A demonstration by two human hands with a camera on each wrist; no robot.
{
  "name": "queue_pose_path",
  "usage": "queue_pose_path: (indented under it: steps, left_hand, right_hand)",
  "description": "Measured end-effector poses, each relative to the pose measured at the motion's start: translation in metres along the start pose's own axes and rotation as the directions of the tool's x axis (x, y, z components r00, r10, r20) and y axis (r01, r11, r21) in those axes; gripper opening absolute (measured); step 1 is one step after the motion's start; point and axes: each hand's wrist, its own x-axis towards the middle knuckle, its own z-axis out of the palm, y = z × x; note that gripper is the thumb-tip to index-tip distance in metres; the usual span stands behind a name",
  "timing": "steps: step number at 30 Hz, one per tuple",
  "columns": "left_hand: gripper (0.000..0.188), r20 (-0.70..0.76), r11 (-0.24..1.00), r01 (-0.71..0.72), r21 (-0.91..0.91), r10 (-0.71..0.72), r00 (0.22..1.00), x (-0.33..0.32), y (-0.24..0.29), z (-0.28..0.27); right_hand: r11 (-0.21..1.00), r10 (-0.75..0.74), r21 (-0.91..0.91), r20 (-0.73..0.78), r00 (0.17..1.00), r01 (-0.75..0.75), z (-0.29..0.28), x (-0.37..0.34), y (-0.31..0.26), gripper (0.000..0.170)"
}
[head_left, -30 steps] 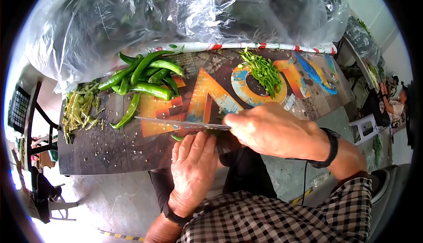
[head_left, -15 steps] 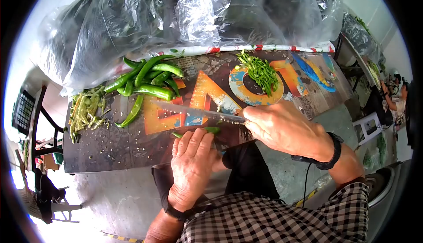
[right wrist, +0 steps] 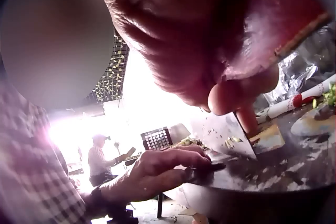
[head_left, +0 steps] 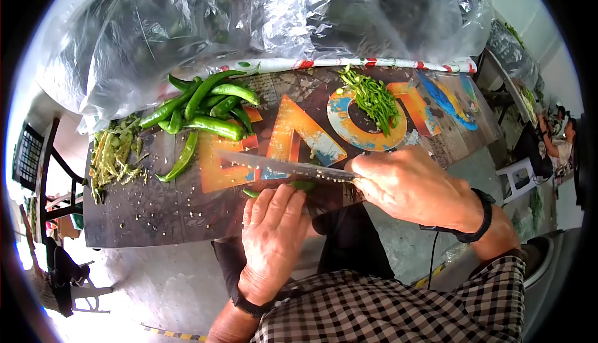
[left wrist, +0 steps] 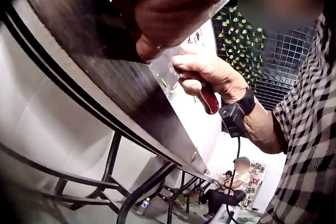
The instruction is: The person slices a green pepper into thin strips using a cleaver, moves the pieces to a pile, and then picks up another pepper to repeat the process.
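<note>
My left hand (head_left: 274, 234) holds a green pepper (head_left: 304, 185) down near the table's front edge. The pepper's tip (head_left: 250, 193) shows beyond the fingers, which hide its middle. In the right wrist view, the fingers of that left hand (right wrist: 157, 174) bend down at the tips. My right hand (head_left: 411, 184) grips a knife (head_left: 286, 167) by its red handle (left wrist: 209, 99). The blade points left, just beyond the left fingertips, and small pale bits cling to it. Whether its edge touches the pepper, I cannot tell.
Whole green peppers (head_left: 215, 128) are piled at the back left, beside pale pepper scraps (head_left: 115, 156). Sliced green pepper (head_left: 374, 100) lies toward the back right. Plastic sheeting (head_left: 274, 16) covers a bulky mass behind the table (head_left: 168, 218). Seeds are scattered on the tabletop.
The knife and my right hand have shifted right from a second ago, drawing the blade back across the left fingertips. The left hand stays on the pepper.
</note>
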Motion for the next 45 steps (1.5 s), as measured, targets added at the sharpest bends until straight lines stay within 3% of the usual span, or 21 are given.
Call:
queue_pose_path:
  steps: [19,25,29,30,34,37,45]
  left_hand:
    - [0.04,-0.011,1.0,0.005,0.012,-0.004,1.0,0.002,-0.001,0.0]
    - [0.038,-0.033,0.997,-0.008,0.077,0.01,0.999,0.002,0.003,0.001]
    - [0.037,-0.001,0.996,-0.011,0.091,0.011,1.0,0.002,0.002,-0.001]
    - [0.038,-0.02,0.995,-0.019,0.103,0.021,1.0,0.001,0.001,0.0]
    - [0.036,-0.027,1.0,0.007,-0.01,-0.008,1.0,0.004,0.006,-0.003]
    - [0.036,-0.047,0.998,0.017,-0.053,-0.019,0.999,0.003,0.004,-0.003]
    - [0.041,-0.083,1.0,-0.027,-0.011,0.026,0.996,0.0,-0.001,0.002]
  right_hand:
    - [0.998,0.047,0.027,0.159,0.986,-0.052,0.001,0.018,-0.012,0.014]
    - [0.997,0.013,0.076,0.13,0.991,-0.023,0.007,0.018,-0.012,0.012]
    - [0.995,-0.097,-0.014,0.036,0.995,0.098,0.016,0.017,-0.01,0.012]
    - [0.992,-0.118,0.039,-0.006,0.993,0.119,0.017,0.013,-0.003,0.009]
    - [0.999,0.042,0.022,0.03,0.999,-0.043,-0.003,-0.011,0.01,0.007]
    - [1.0,-0.013,-0.008,-0.125,0.992,0.012,0.008,-0.017,0.019,0.009]
    - [1.0,0.013,0.019,-0.034,0.999,-0.012,0.003,-0.013,-0.007,0.012]
